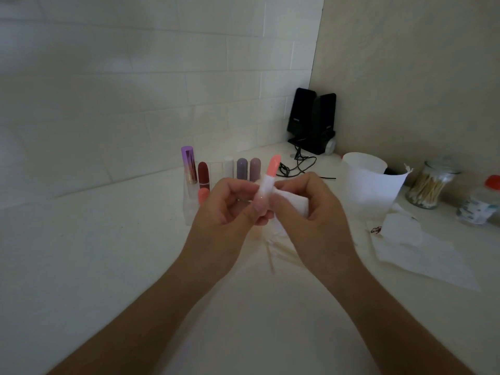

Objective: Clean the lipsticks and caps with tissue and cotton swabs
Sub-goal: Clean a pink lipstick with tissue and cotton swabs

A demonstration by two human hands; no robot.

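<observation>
Left hand (230,209) grips coral lipstick (273,167) by its base, tilted right; right hand (313,215) pinches white tissue (295,204) wrapped round its tube

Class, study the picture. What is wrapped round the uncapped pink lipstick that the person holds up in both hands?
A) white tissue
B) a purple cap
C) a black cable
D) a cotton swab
A: white tissue is wrapped round the pink lipstick just below its tip. The right hand pinches it there, and the left hand holds the tube's base.
</observation>
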